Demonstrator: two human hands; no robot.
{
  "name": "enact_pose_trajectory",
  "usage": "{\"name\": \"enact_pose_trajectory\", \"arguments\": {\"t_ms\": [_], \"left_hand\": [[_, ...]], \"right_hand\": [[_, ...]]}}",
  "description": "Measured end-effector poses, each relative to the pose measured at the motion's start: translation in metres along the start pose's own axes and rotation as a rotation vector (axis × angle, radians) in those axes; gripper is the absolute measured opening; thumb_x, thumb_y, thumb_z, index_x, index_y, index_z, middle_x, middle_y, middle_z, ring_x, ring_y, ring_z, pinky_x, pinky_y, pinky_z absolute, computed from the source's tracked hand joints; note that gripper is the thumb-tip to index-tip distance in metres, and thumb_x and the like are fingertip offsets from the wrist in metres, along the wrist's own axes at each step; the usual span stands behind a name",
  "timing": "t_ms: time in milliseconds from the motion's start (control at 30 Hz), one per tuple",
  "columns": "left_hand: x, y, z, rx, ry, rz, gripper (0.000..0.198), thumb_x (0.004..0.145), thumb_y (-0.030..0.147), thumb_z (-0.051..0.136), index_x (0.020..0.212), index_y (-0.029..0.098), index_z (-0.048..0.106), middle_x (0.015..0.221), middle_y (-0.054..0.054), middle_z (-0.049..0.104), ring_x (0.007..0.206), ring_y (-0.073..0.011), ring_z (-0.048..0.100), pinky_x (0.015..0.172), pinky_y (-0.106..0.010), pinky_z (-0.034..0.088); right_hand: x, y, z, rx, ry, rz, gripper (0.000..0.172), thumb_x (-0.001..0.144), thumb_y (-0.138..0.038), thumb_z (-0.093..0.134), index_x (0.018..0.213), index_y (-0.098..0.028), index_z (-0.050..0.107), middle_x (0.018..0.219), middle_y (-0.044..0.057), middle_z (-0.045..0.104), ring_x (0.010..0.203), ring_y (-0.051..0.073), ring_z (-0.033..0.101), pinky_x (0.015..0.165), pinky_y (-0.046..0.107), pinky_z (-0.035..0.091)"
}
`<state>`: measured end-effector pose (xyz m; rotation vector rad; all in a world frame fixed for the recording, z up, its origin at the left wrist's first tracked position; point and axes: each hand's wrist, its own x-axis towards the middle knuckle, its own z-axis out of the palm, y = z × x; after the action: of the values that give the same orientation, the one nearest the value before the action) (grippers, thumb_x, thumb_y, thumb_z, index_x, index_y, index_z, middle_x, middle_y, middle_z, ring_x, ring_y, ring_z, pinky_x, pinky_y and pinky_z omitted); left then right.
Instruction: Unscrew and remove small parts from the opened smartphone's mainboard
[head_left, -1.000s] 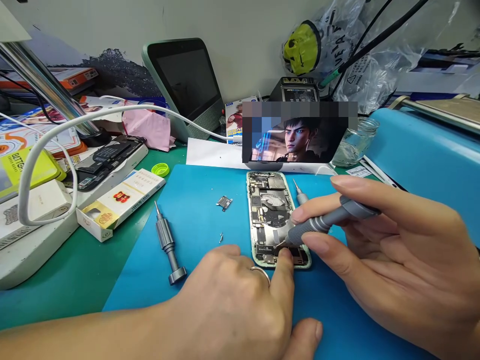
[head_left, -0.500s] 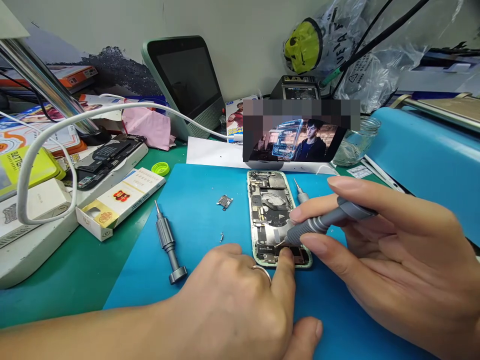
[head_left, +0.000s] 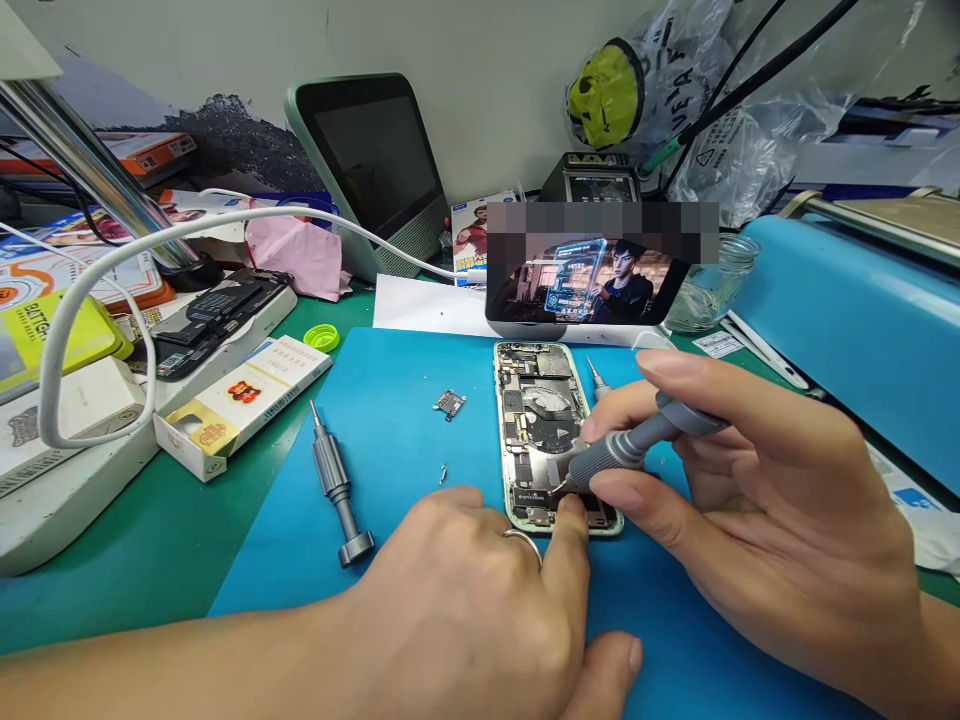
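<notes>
Took the opened phone as hub. Found this slim pale-green-framed phone with bare black and silver innards [head_left: 547, 400] face-up on a smooth blue mat [head_left: 397, 365], long axis running roughly 12 to 6.

At 3 to 4 o'clock, saw the right hand [head_left: 787, 500] grasping a slim grey ribbed metal screwdriver [head_left: 615, 457] between thumb and fingers, tilted, bit down on the innards near the 6 o'clock end. Compared with half a second earlier, noted right hand and handle shifted toward 9 o'clock, bit at the same spot.

At 7 o'clock, saw the left hand [head_left: 472, 600] unmoved, holding nothing visible: index fingertip on the phone's 6 o'clock end beside the bit, other fingers bent, thumb apart, silver band ring [head_left: 523, 545] on.

On the mat, logged a small dark square circuit piece [head_left: 449, 404] between 9 and 10, a tiny silver metal bit [head_left: 443, 473] between 8 and 9, a second, dark-grey screwdriver [head_left: 334, 480] farther out near 9, and a partly hidden grey-tipped tool [head_left: 598, 380] between 1 and 2.

Past 12, recorded a propped black-edged screen [head_left: 585, 290] with a caption line added to the scene. Just past 3, noted a white-and-blue packet [head_left: 911, 495] newly uncovered beyond the right hand.
</notes>
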<state>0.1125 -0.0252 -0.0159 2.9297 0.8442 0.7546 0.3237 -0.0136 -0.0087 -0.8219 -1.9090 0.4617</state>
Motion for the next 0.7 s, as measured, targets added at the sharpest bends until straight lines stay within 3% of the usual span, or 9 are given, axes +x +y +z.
{"name": "enact_pose_trajectory", "arguments": {"t_ms": [133, 300, 467, 600, 700], "left_hand": [[-0.001, 0.0003, -0.0004, 0.002, -0.006, 0.003, 0.026, 0.096, 0.035, 0.059, 0.099, 0.012, 0.071, 0.052, 0.002, 0.064, 0.036, -0.0238, 0.06, 0.04, -0.04, 0.045], [-0.0006, -0.0002, 0.0003, -0.007, -0.012, 0.001, 0.026, 0.095, 0.036, 0.06, 0.099, 0.013, 0.071, 0.051, 0.003, 0.063, 0.035, -0.0232, 0.058, 0.04, -0.039, 0.043], [0.0001, -0.0002, -0.0007, 0.0, -0.015, 0.004, 0.026, 0.095, 0.036, 0.061, 0.101, 0.012, 0.072, 0.05, 0.003, 0.062, 0.035, -0.0242, 0.058, 0.039, -0.041, 0.043], [0.0008, 0.0001, -0.002, -0.002, -0.022, 0.005, 0.023, 0.094, 0.037, 0.064, 0.092, 0.016, 0.07, 0.051, 0.003, 0.063, 0.035, -0.0241, 0.058, 0.039, -0.04, 0.043], [0.0007, -0.0001, -0.0019, -0.005, -0.036, 0.008, 0.025, 0.094, 0.037, 0.063, 0.099, 0.013, 0.071, 0.052, 0.003, 0.064, 0.036, -0.024, 0.059, 0.04, -0.039, 0.045]], "right_hand": [[0.0006, -0.0006, -0.0034, 0.023, -0.027, 0.024, 0.075, 0.095, -0.011, 0.076, 0.16, -0.042, 0.052, 0.152, -0.002, 0.069, 0.125, 0.026, 0.075, 0.079, 0.036, 0.073], [0.0029, -0.0014, -0.0055, 0.036, -0.067, -0.007, 0.075, 0.094, -0.009, 0.071, 0.16, -0.04, 0.053, 0.154, -0.003, 0.068, 0.124, 0.028, 0.075, 0.086, 0.04, 0.073], [0.0032, -0.0059, -0.0031, 0.013, 0.017, -0.01, 0.061, 0.1, -0.018, 0.069, 0.155, -0.042, 0.059, 0.148, -0.006, 0.072, 0.124, 0.025, 0.073, 0.106, 0.042, 0.065], [0.0043, -0.0081, -0.0031, 0.035, -0.039, -0.013, 0.055, 0.103, -0.025, 0.067, 0.155, -0.042, 0.059, 0.147, -0.007, 0.072, 0.119, 0.024, 0.074, 0.098, 0.041, 0.067], [0.0063, -0.0086, -0.0044, -0.012, -0.005, 0.008, 0.053, 0.105, -0.029, 0.065, 0.154, -0.048, 0.059, 0.143, -0.008, 0.074, 0.111, 0.025, 0.075, 0.094, 0.042, 0.066]]}}
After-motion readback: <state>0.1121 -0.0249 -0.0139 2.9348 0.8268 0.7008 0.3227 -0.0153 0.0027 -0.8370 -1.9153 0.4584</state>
